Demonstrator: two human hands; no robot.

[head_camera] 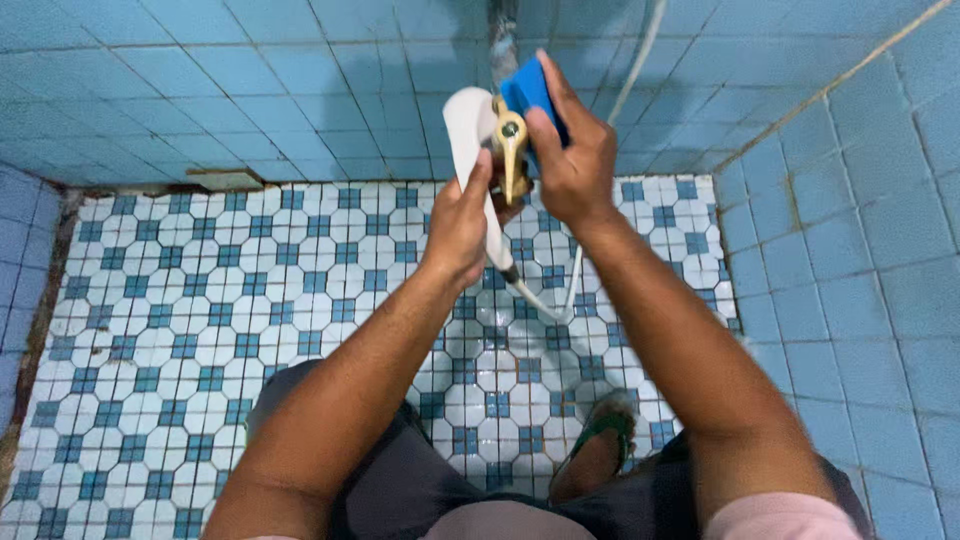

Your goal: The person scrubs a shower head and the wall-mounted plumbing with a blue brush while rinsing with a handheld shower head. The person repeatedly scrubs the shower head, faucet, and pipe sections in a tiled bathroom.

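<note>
My left hand (458,222) grips a white hand sprayer (466,125) by its handle, holding it up in front of the blue tiled wall. A white hose (540,302) trails down from the sprayer's handle. My right hand (572,160) presses a blue sponge (530,92) against a brass tap (512,150) that sits right beside the sprayer head. A metal pipe (503,35) rises from the tap up the wall.
The floor (200,320) is patterned white and blue tile, wet near the hose. Blue tiled walls (860,260) close in at the back and right. My foot in a green sandal (600,450) stands below.
</note>
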